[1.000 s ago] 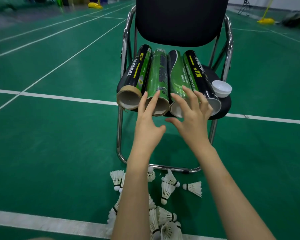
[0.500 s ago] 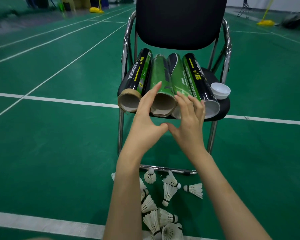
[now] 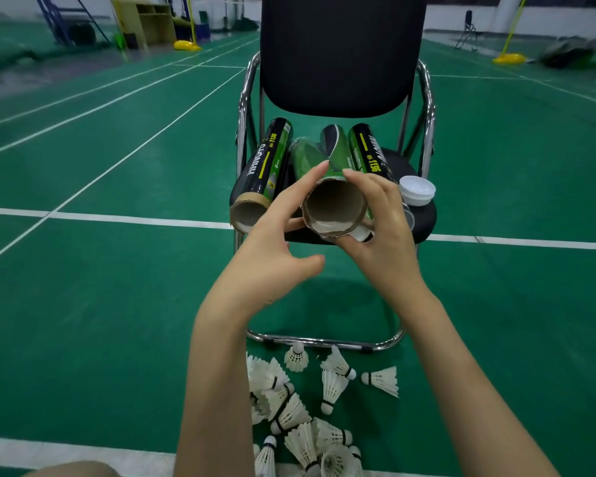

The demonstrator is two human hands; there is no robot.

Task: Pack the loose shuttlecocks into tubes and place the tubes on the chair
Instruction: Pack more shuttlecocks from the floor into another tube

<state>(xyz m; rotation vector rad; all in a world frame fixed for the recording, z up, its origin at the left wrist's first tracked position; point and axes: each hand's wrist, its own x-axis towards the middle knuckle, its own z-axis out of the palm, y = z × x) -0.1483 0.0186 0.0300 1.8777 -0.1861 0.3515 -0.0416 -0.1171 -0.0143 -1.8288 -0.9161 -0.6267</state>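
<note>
The floor (image 3: 117,304) was smooth green court with white lines. A green cardboard tube (image 3: 327,187), round and open toward the camera, was raised over the seat of the chair (image 3: 341,56); the right hand (image 3: 382,232) gripped its mouth, and the left hand (image 3: 272,242) touched its side with straight fingers. Three glossy tubes (image 3: 265,170) lay on the black seat beside a white cap (image 3: 417,191). Feathered shuttlecocks (image 3: 300,411) lay scattered below.

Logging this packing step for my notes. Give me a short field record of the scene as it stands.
setting: badminton court floor
chair: four tubes on the seat
lifted tube: green tube, open end toward camera
right hand: grips green tube
left hand: fingers against the tube's rim
white cap: on seat, right
loose shuttlecocks: on floor before chair
</note>
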